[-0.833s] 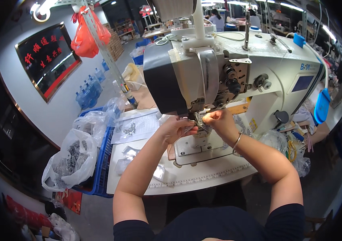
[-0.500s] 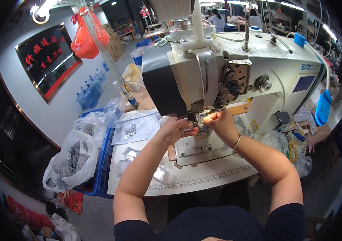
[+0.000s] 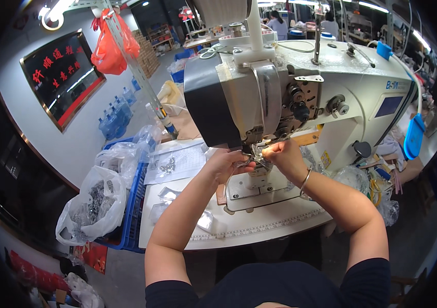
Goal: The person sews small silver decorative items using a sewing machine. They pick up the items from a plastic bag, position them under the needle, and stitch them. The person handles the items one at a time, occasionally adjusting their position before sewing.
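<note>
A white industrial sewing machine [image 3: 354, 69] with a dark end cover stands on a white table in front of me. My left hand [image 3: 227, 163] is closed on a clear, shiny plastic piece [image 3: 243, 163] just left of the needle area. On the right, my right hand [image 3: 284, 155] pinches close beside the presser foot; what its fingers hold is too small to make out. Both hands are raised at the machine's narrow post [image 3: 258, 180], above the metal base plate [image 3: 249, 199].
A blue crate [image 3: 135, 205] with plastic bags [image 3: 93, 203] of small dark parts adjoins the table's left side. Small shiny pieces lie on a paper sheet [image 3: 177, 172]. Clear plastic pieces [image 3: 205, 220] rest near my left forearm. Crumpled clear plastic [image 3: 352, 179] lies at right.
The whole view has shifted very slightly. Both hands stay at the needle area, with the plastic piece still in my left hand.
</note>
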The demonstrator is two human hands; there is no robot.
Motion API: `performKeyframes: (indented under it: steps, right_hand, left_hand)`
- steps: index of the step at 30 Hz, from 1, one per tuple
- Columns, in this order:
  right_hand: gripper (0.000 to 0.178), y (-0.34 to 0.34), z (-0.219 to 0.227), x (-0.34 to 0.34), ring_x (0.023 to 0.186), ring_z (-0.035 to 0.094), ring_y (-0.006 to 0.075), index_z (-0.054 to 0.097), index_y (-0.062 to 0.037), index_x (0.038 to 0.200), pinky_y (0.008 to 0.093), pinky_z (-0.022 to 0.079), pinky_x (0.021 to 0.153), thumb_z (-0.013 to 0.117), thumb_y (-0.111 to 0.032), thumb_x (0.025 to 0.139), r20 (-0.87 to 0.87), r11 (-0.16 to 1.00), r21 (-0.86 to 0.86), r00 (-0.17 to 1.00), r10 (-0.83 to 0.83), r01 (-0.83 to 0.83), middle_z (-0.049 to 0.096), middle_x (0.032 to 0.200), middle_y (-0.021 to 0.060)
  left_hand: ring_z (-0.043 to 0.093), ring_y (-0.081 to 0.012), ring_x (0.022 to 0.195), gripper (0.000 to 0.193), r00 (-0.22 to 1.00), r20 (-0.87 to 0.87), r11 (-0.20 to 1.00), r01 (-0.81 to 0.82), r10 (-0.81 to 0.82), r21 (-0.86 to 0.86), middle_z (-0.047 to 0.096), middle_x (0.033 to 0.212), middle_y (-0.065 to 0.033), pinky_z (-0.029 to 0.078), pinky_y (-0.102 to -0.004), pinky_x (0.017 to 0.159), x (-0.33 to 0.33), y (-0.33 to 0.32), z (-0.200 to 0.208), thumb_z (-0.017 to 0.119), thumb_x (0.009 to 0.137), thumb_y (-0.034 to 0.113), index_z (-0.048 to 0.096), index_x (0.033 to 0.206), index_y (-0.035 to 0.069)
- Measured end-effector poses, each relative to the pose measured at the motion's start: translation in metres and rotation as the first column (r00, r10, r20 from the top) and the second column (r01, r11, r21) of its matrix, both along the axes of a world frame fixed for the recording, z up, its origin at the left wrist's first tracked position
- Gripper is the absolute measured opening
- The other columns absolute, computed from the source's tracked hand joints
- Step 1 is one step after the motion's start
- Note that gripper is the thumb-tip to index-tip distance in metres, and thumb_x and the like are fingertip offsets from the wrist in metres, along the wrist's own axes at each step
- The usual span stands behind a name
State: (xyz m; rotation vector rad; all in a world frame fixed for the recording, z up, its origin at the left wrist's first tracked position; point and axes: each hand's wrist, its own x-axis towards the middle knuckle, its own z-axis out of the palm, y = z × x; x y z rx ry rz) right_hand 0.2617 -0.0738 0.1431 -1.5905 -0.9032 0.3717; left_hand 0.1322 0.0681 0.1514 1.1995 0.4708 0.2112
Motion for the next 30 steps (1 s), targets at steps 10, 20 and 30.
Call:
performKeyframes:
  steps: [10,20,30]
  right_hand:
    - [0.022,0.002,-0.007,0.008,0.050,0.041,0.0025,0.061,-0.0001,0.057,0.0214,0.031,0.045,0.067,-0.015,0.072,0.051,0.998,-0.059,0.999,0.012,-0.009,0.051,0.052,-0.0042]
    - [0.031,-0.001,-0.002,0.007,0.047,0.033,0.0020,0.052,-0.0035,0.048,0.0232,0.025,0.043,0.064,-0.017,0.073,0.088,0.998,-0.053,0.996,0.034,-0.029,0.041,0.047,-0.0072]
    - [0.033,0.006,-0.007,0.005,0.046,0.031,0.0021,0.048,-0.0049,0.045,0.0234,0.022,0.042,0.064,-0.015,0.072,0.038,1.000,0.010,0.999,-0.012,0.012,0.039,0.046,-0.0074]
  left_hand:
    - [0.066,-0.0270,0.083,0.022,1.000,0.012,1.000,-0.010,0.010,-0.012,0.061,0.093,-0.0189,0.058,-0.0350,0.074,-0.001,-0.002,0.002,0.054,0.082,-0.002,0.053,0.103,-0.009]
    - [0.066,-0.0267,0.082,0.024,1.000,0.017,1.000,0.008,-0.008,0.011,0.061,0.093,-0.0184,0.058,-0.0355,0.075,0.000,-0.001,0.000,0.053,0.082,-0.003,0.052,0.105,-0.007]
    - [0.066,-0.0258,0.080,0.018,0.999,0.015,0.999,-0.036,0.036,0.004,0.061,0.091,-0.0199,0.058,-0.0324,0.071,0.000,-0.001,-0.001,0.053,0.083,0.000,0.054,0.096,-0.012]
